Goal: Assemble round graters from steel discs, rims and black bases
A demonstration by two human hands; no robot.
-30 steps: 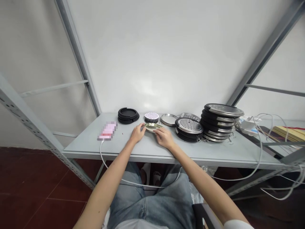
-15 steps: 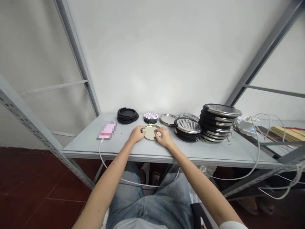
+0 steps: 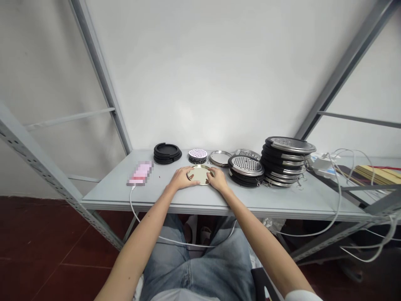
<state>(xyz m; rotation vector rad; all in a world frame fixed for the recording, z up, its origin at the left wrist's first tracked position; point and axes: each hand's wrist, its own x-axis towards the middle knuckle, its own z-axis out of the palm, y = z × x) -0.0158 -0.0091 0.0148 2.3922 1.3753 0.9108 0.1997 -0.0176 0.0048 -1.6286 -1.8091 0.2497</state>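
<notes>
A round, shiny metal disc (image 3: 200,175) with a pale gold reflection lies on the grey shelf table (image 3: 175,196) in front of me. My left hand (image 3: 184,178) grips its left edge, the thumb along the near side and the fingers around the far left rim. On the opposite side my right hand (image 3: 216,179) has its curved fingers on the right rim. Behind the disc are a small stack of perforated round plates (image 3: 197,154) and a silver round lid (image 3: 220,157).
Black rings (image 3: 167,153) are stacked at the back left, near a pixelated phone (image 3: 140,173) with a white cable. To the right stand a low stack of black-rimmed graters (image 3: 246,167) and a taller stack (image 3: 285,161). Metal posts frame both sides.
My left thumb has moved out over the near edge of the disc, and the left hand lies flatter. My right fingers have shifted right, from over the disc's face to its rim.
</notes>
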